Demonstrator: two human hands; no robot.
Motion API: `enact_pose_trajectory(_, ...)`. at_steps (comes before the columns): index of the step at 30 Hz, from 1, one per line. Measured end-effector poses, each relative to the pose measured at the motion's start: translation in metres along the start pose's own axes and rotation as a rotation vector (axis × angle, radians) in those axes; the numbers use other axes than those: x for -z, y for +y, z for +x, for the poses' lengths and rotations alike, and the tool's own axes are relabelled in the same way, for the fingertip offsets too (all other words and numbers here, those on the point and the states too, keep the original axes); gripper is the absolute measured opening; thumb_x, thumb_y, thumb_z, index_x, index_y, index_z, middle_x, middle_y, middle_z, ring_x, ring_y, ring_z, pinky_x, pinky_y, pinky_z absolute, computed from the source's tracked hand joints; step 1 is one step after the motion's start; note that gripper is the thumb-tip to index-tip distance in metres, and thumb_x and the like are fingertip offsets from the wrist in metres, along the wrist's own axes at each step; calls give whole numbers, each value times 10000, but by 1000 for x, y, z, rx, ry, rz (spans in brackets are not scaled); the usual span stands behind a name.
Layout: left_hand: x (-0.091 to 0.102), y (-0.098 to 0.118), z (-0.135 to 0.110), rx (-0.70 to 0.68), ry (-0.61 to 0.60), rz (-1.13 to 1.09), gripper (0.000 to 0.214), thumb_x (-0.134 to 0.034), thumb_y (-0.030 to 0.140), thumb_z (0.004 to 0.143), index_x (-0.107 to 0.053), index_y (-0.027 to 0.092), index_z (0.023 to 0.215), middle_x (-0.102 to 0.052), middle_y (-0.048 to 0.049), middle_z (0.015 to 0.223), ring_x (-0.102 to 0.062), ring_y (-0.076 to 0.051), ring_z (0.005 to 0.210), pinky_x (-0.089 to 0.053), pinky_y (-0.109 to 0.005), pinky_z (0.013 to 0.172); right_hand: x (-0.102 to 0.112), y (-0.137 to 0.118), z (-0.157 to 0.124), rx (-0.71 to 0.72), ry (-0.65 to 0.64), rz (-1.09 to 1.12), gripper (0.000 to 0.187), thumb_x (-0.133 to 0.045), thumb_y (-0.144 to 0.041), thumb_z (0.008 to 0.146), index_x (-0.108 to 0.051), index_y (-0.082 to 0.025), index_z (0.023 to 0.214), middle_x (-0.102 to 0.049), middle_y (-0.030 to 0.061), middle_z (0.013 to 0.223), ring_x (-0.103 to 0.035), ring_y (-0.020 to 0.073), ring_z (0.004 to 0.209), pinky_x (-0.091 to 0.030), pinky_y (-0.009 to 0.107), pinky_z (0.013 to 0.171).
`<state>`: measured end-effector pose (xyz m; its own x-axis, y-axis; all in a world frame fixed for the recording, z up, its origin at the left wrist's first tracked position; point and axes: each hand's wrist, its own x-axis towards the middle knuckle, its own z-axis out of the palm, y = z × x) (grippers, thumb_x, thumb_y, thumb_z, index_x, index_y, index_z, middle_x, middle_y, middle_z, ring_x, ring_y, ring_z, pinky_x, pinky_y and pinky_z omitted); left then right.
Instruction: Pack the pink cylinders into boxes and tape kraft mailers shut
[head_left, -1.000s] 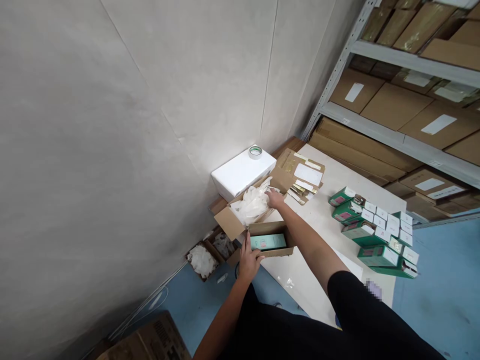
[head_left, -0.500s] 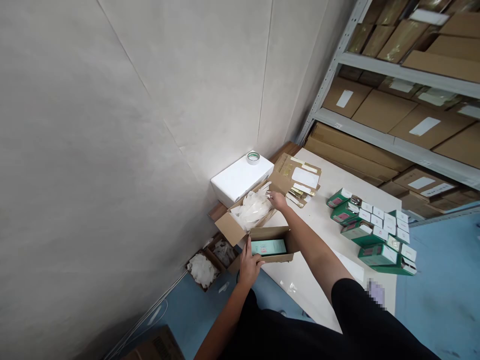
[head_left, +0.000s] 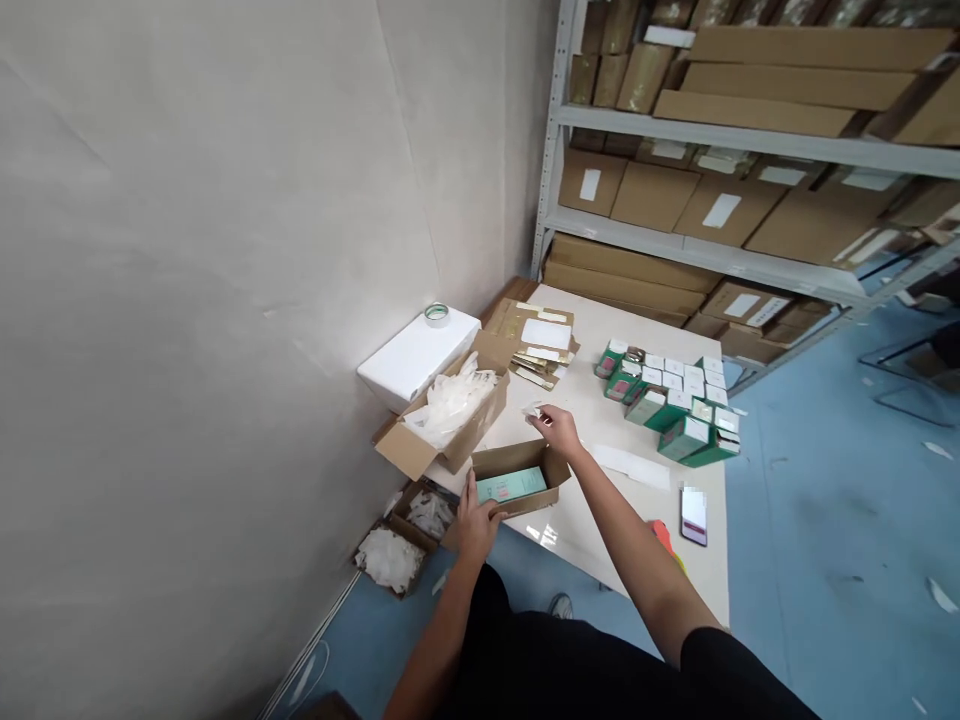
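Fingers of the right hand are pinched closed on a small white scrap, held just above the worktop; at this distance I can't make out what the scrap is. I'm taking the small brown carton as my landmark. The left hand sits at its near corner, its fingers apparently curled around the wall and gripping it, and inside lies a teal box, flat and clear of both hands. Just beyond the carton, toward the wall, stands a larger open carton stuffed with white plastic wrap, and past that a white foam block with a roll of tape on top. Well to the carton's right are rows of green-and-white boxes, with a phone nearer the worktop's edge. From here, I judge the step in hand to be packing this carton around the teal box, with the left hand steadying it. The next move calls for bringing the scrap over the carton's opening and easing it in beside the box without knocking the box askew.
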<state>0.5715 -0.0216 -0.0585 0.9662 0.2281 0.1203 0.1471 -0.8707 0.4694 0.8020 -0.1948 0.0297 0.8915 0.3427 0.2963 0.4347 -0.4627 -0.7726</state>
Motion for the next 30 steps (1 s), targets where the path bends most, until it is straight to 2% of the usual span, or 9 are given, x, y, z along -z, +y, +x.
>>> enact_pose_trajectory(5,-18,32,-1,-63,-65,-30,84,-765,312,840,-791,233,832,-339,-16,1687,-299,-410,1534,-420,-541,1185,51,15,-96,-86,8,-124,289,-601,-418,934,-655,-219,733,-659,16,673,-597,171,627,-452,258,649)
enact_pose_trajectory(9,-38,53,8,-103,-120,-80,133,-766,329,845,-798,202,872,-234,-31,1728,-312,-400,1528,-407,-531,1201,62,28,-144,-181,-10,-222,186,-598,-333,942,-733,-218,889,-753,52,836,-672,197,734,-514,278,725)
enact_pose_trajectory(11,-46,60,16,-131,-147,-112,141,-771,330,843,-800,194,872,-180,-30,1743,-302,-407,1532,-403,-536,1203,59,34,-155,-240,-58,-247,202,-642,-285,909,-759,-236,1066,-784,68,1062,-716,221,866,-555,311,808)
enact_pose_trajectory(13,-50,63,26,-177,-175,-143,130,-769,322,847,-803,198,867,-142,-16,1752,-277,-405,1545,-396,-535,1208,56,38,-160,-293,-111,-257,372,-716,-242,843,-741,-264,1214,-740,65,1275,-723,252,1027,-573,351,902)
enact_pose_trajectory(16,-53,61,47,-252,-225,-174,113,-773,313,845,-805,206,863,-127,7,1754,-245,-394,1563,-383,-521,1220,57,41,-164,-359,-94,-240,487,-741,-228,812,-717,-273,1296,-682,67,1393,-723,262,1068,-583,390,958)
enact_pose_trajectory(19,-61,56,74,-318,-279,-202,108,-774,314,844,-812,212,851,-149,19,1750,-255,-390,1561,-376,-512,1228,60,40,-171,-418,55,-203,426,-653,-266,878,-711,-265,1299,-695,76,1368,-739,224,933,-604,394,923)
enact_pose_trajectory(22,-79,54,103,-378,-355,-223,115,-774,323,847,-819,218,859,-162,17,1747,-251,-389,1565,-369,-514,1231,58,37,-182,-475,214,-177,373,-593,-299,907,-727,-253,1252,-745,78,1261,-739,220,916,-614,386,885)
enact_pose_trajectory(27,-116,51,144,-403,-647,-194,172,-828,350,801,-822,210,899,-156,-11,1750,-202,-420,1578,-352,-521,1233,44,37,-206,-674,385,-159,329,-571,-381,906,-769,-225,1118,-793,92,1057,-742,253,947,-620,391,840)
enact_pose_trajectory(30,-128,41,155,-436,-684,-296,463,-831,425,794,-766,235,1212,-158,-36,1751,-223,-391,1579,-336,-479,1247,34,45,-228,-803,440,-127,391,-599,-432,877,-747,-225,1175,-778,104,1140,-736,271,1021,-619,397,837)
